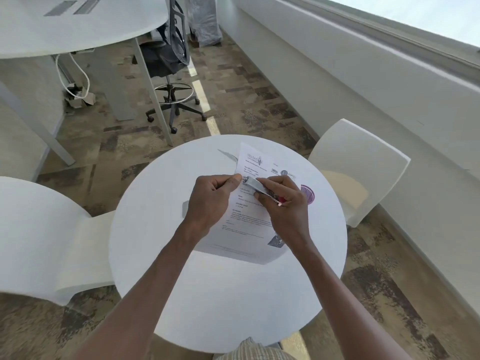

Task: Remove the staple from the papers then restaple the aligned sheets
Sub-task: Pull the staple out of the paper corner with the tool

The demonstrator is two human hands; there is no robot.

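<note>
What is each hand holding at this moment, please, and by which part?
The left hand pinches the papers at their left edge. The right hand grips the silver stapler around its rear half.

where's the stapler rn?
Head view, table centre: the stapler is in the right hand, over the papers, its tip at the edge the left hand pinches.

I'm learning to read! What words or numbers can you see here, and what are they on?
Papers, top logo: looks like "motherhood", but it is too blurred to be sure.
Papers, small badge at the upper right: maybe "ANA", unclear.
Papers, barcode and body lines: too small and blurred to read.
Purple round stamp on the papers: no readable words.
Silver stapler in the right hand: no readable label.
</note>
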